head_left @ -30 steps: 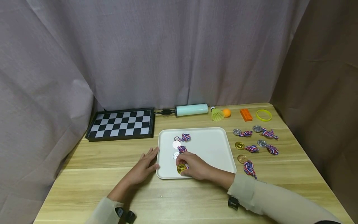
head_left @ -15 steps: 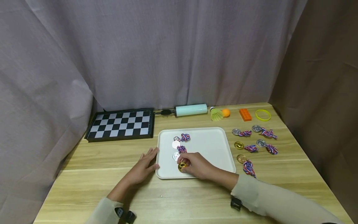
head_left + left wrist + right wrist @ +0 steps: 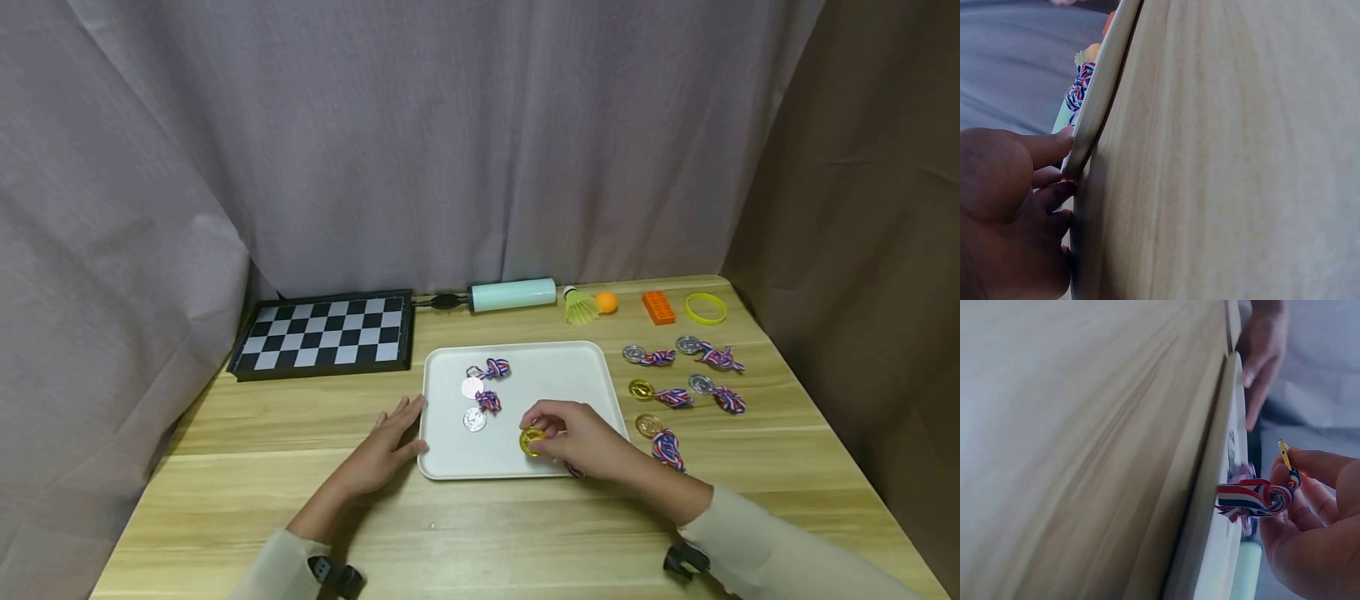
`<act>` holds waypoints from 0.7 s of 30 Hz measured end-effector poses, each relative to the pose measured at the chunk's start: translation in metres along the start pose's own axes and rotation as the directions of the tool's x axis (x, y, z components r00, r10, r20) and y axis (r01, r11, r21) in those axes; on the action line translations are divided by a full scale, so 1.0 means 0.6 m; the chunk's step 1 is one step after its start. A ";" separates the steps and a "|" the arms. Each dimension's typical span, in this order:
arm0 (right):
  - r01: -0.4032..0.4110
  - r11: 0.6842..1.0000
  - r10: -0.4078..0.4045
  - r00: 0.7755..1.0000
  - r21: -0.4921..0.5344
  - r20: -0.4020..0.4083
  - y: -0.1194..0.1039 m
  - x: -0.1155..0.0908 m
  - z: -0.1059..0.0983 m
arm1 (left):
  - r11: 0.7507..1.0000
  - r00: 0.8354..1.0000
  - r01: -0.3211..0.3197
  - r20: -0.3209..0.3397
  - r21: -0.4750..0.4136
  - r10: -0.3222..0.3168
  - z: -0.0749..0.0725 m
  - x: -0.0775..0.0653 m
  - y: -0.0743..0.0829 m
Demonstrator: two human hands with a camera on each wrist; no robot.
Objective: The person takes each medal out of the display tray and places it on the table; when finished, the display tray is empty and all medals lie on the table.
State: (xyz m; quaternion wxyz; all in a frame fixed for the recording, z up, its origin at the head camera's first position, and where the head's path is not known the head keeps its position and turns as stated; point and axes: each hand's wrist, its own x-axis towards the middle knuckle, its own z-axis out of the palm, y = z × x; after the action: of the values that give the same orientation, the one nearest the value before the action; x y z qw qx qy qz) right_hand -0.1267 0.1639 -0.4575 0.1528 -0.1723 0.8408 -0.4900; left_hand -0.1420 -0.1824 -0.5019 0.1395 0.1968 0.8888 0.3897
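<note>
My right hand (image 3: 581, 437) pinches a gold medal (image 3: 532, 442) by its disc, over the front right part of a white tray (image 3: 450, 458). In the right wrist view the medal's red, white and blue ribbon (image 3: 1254, 497) hangs knotted under the fingers. My left hand (image 3: 386, 450) lies with fairly straight fingers against the tray's left rim, and the left wrist view shows its fingertips right at that edge. Two silver medals (image 3: 474, 419) with bundled ribbons lie one behind the other in the tray's left half.
Right of the tray lie several medals, among them a gold one (image 3: 641, 390) and a bronze-toned one (image 3: 648, 426). Along the back are a chessboard (image 3: 322, 333), a light-blue pump (image 3: 513, 294), a shuttlecock (image 3: 581, 307), an orange ball (image 3: 606, 302), an orange brick (image 3: 658, 307) and a yellow ring (image 3: 705, 309).
My right hand has moved to the right with the gold medal, away from the silver medals, uncovering the nearer one. My left hand has stayed at the tray's rim.
</note>
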 end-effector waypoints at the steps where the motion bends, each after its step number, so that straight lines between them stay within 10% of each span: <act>1: -0.013 1.000 0.013 1.000 0.009 -0.008 0.002 -0.008 -0.009 | 1.000 1.000 0.002 0.000 -0.001 -0.002 0.000 0.000 0.000; 21: -0.201 0.966 0.134 0.926 -0.161 -0.354 0.118 -0.180 -0.213 | 1.000 1.000 0.008 -0.002 0.010 -0.008 0.001 0.000 0.001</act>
State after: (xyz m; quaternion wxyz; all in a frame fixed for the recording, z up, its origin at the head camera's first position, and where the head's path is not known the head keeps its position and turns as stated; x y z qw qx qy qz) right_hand -0.0947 0.3425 -0.4492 0.0292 -0.0266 0.9098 -0.4131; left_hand -0.1417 -0.1816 -0.5017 0.1389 0.1936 0.8917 0.3849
